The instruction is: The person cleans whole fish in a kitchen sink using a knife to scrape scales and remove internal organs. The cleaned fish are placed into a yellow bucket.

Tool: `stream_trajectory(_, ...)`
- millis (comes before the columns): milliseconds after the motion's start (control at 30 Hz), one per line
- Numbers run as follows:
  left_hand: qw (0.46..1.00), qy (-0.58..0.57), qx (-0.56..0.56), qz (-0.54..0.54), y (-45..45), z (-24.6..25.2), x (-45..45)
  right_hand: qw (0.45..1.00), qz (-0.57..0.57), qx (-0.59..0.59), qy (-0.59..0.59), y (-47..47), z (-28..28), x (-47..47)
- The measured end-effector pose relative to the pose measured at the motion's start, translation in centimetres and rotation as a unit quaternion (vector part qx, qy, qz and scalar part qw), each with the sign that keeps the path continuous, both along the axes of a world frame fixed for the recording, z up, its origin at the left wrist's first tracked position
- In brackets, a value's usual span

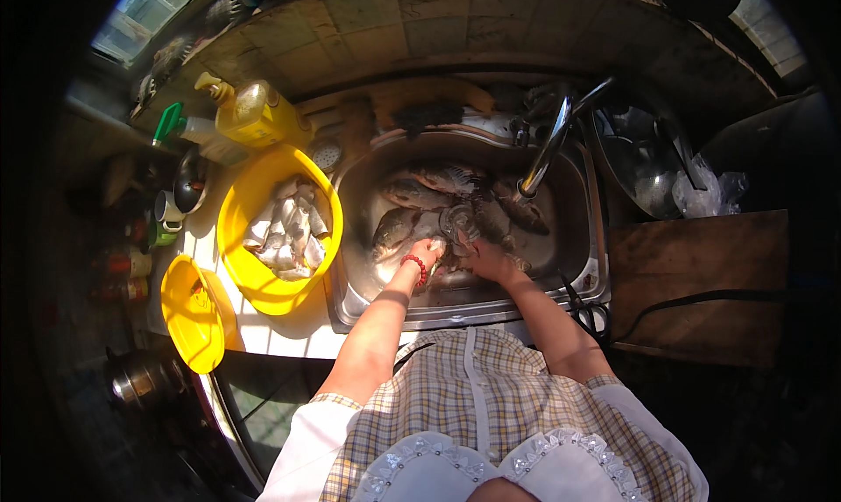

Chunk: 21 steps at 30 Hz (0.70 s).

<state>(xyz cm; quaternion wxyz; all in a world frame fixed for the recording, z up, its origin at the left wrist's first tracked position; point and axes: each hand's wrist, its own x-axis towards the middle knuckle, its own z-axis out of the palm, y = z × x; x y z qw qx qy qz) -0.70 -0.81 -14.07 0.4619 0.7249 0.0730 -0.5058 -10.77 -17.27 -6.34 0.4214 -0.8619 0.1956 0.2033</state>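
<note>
Before me is a stainless steel sink [565,275] with several whole fish [491,218] in shallow water. My left hand [426,253], with a red bead bracelet at the wrist, is low in the sink and grips part of a fish. My right hand [485,259] is close beside it, fingers bent among the fish; whether it holds one is hidden by the wet surfaces. The chrome faucet [558,134] reaches over the sink, its spout above the fish on the right. Left of the sink, a yellow plastic basin [230,239] holds several cut fish pieces [289,229].
A smaller yellow basin [190,318] stands at the counter's left. A yellow pump bottle [253,114] is behind the large basin. Black-handled scissors [591,315] lie at the sink's right front corner, beside a wooden board [703,278]. A wok [634,160] is at the back right.
</note>
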Motion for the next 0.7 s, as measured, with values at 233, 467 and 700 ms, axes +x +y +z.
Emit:
stream_trajectory(233,0.918,0.199,-0.291,0.184,-0.6,2.5,0.5,0.978,0.019,-0.057,-0.198,-0.3,-1.2,-1.3)
stream_trajectory(467,0.923,0.2,-0.29,0.157,-0.6,4.8,1.2,0.963,0.037,-0.127,-0.235,-1.0,0.6,-0.7)
stream_trajectory(700,0.92,0.203,-0.307,0.137,-0.3,4.9,1.1,0.966,0.068,-0.179,-0.176,-0.6,-0.5,-0.1)
